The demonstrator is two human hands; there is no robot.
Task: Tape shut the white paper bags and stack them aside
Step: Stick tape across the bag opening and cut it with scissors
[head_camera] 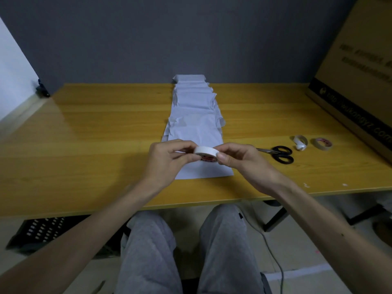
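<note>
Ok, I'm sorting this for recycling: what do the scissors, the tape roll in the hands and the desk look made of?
The scissors: matte black handles, likely plastic; grey blades with a dull sheen, likely metal. The tape roll: white, matte, paper-like tape, perhaps masking tape; core material unclear. The desk: yellowish wood grain with a soft sheen, probably laminate or varnished wood; I cannot tell which.

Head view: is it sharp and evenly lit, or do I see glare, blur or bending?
Head view: dim, even light; pale glare on the table at left; corners stretched by the wide lens; print on the cardboard box blurred; tape roll fairly sharp.
</note>
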